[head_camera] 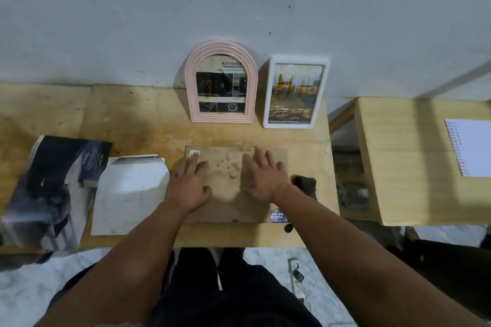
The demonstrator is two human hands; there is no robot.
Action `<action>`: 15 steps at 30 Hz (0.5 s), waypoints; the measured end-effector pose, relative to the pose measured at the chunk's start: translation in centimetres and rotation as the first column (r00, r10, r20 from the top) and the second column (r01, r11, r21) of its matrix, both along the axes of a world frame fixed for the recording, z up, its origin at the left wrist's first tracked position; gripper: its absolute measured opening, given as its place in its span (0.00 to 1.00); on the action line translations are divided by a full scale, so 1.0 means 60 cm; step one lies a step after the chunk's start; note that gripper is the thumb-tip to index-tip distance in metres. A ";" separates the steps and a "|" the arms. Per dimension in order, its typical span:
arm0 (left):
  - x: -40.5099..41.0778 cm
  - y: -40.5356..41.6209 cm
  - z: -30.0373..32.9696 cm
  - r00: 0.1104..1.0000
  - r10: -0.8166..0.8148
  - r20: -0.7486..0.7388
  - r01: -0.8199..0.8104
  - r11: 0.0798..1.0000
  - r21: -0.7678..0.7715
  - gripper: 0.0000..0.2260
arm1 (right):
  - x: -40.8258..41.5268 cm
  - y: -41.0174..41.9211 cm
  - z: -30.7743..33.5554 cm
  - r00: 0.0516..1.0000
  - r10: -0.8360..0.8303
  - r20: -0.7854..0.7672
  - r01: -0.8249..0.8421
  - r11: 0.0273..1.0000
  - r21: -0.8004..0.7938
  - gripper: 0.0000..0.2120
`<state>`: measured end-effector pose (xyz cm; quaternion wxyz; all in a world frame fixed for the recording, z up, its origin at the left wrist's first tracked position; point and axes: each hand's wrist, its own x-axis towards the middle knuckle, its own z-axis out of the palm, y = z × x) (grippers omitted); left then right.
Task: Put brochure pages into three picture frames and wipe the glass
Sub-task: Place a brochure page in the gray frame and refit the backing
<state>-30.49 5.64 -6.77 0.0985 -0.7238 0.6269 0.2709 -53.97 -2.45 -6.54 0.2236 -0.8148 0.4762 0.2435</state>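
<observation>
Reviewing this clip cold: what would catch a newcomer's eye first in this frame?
Probably the two filled frames leaning against the wall at the back of the table: the pink arched frame and, right of it, the white rectangular frame showing yellow trucks. Next, the left hand and right hand pressed flat on a brown backing board at the table's centre, with brochure pages lying to the left.

A pale grey wall (pixel 239 2), flecked with small dark marks, rose behind a light plywood table (pixel 138 114) whose far edge met it; dark stains spread over the table's left part; a second wooden table (pixel 398 162) stood just right, a gap between them; the floor (pixel 24 292) below looked whitish and mottled; a white power strip (pixel 296 277) lay on it.
</observation>
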 end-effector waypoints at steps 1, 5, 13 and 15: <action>-0.003 -0.012 -0.004 1.000 -0.026 -0.006 0.026 1.000 0.016 0.36 | 0.002 0.001 -0.015 0.999 0.019 -0.032 -0.018 1.000 0.025 0.49; -0.015 -0.034 -0.017 0.998 -0.067 -0.008 0.067 0.995 0.074 0.42 | 0.003 0.002 -0.040 0.997 0.027 -0.075 -0.023 0.998 0.054 0.51; -0.026 -0.052 -0.009 0.999 -0.026 0.031 0.024 0.996 0.086 0.42 | 0.006 0.006 -0.038 0.999 -0.024 -0.026 0.025 0.998 0.066 0.51; -0.030 -0.064 -0.001 0.999 -0.015 0.040 0.010 0.993 0.116 0.42 | 0.006 0.007 -0.040 0.999 -0.036 -0.016 0.037 0.998 0.058 0.52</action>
